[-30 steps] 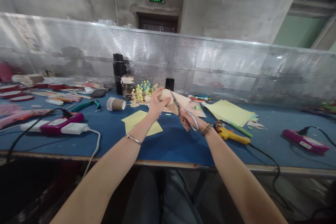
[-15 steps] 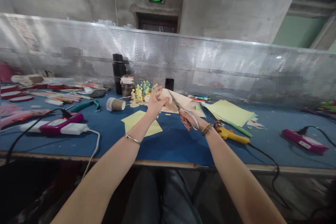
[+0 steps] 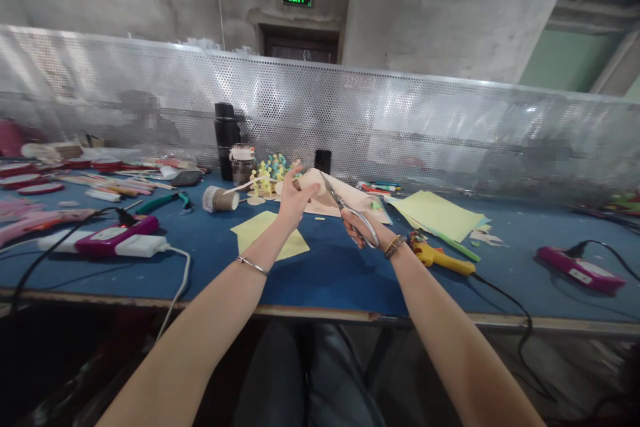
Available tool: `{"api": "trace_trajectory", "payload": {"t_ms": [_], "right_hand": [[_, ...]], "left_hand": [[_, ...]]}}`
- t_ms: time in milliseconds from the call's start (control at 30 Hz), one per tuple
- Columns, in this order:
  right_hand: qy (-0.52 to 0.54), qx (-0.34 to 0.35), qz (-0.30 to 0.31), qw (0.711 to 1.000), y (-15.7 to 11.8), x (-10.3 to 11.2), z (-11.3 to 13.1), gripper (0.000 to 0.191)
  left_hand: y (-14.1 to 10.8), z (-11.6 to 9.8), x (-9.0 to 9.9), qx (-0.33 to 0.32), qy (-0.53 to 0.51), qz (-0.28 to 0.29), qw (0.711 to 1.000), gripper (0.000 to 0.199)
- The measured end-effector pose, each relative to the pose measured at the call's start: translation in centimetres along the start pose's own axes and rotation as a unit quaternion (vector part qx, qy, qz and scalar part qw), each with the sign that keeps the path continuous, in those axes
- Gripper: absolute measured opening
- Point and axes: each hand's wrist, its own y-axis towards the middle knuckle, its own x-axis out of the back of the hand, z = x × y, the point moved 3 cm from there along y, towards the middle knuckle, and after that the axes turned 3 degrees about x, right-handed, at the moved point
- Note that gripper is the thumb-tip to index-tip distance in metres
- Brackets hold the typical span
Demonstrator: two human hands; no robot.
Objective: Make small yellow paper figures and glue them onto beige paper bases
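Observation:
My left hand (image 3: 294, 201) pinches a pale peach sheet of paper (image 3: 357, 195) above the table, fingers closed at its left end. My right hand (image 3: 356, 225) is wrapped round the handles of silver scissors (image 3: 371, 232). Their blades lie against the paper's edge, close to my left fingers. A thin pale paper strip (image 3: 253, 181) sticks out to the left from behind my left hand. Below that hand, yellow paper sheets (image 3: 270, 233) lie on the blue tabletop. Small yellow and blue figures (image 3: 265, 180) stand just behind it, partly hidden.
A paper cup (image 3: 223, 199) lies on its side at left, near a black bottle (image 3: 226, 140) and a lidded jar (image 3: 243, 161). A yellow glue gun (image 3: 445, 259) and more yellow paper (image 3: 440, 213) are at right. Purple power strips (image 3: 117, 237) with cords lie on the table.
The pale strip now stretches out left of my left hand, where it did not show before. My left fingers have shifted slightly; my right hand and the scissors are nearly still.

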Motion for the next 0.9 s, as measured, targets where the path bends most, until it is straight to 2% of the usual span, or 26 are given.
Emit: {"api": "trace_trajectory", "payload": {"t_ms": [167, 333, 433, 533, 633, 800, 900], "right_hand": [[0.0, 0.003, -0.005, 1.0, 0.1, -0.4, 0.1, 0.052], [0.021, 0.008, -0.019, 1.0, 0.2, -0.6, 0.1, 0.051], [0.037, 0.013, -0.027, 0.999, 0.2, -0.7, 0.2, 0.05], [0.041, -0.001, -0.035, 0.999, 0.2, -0.8, 0.3, 0.049], [0.033, -0.008, -0.036, 0.999, 0.2, -0.9, 0.5, 0.049], [0.015, 0.011, -0.018, 1.0, 0.2, -1.2, 0.7, 0.049], [0.016, 0.006, -0.007, 1.0, 0.3, -1.3, 0.4, 0.049]], "left_hand": [[0.0, 0.8, 0.3, 0.038, -0.045, -0.07, 0.996, 0.053], [0.0, 0.2, 0.7, -0.021, -0.096, -0.113, 0.989, 0.05], [-0.1, 0.2, 0.4, 0.017, -0.107, -0.088, 0.99, 0.044], [-0.4, 0.6, -0.4, 0.081, -0.105, -0.031, 0.991, 0.042], [-0.6, 0.9, -1.1, 0.091, -0.114, 0.019, 0.989, 0.039], [-0.4, 1.2, -0.9, 0.07, -0.157, -0.016, 0.985, 0.03], [-0.3, 1.1, -0.8, 0.072, -0.154, -0.017, 0.985, 0.03]]}}
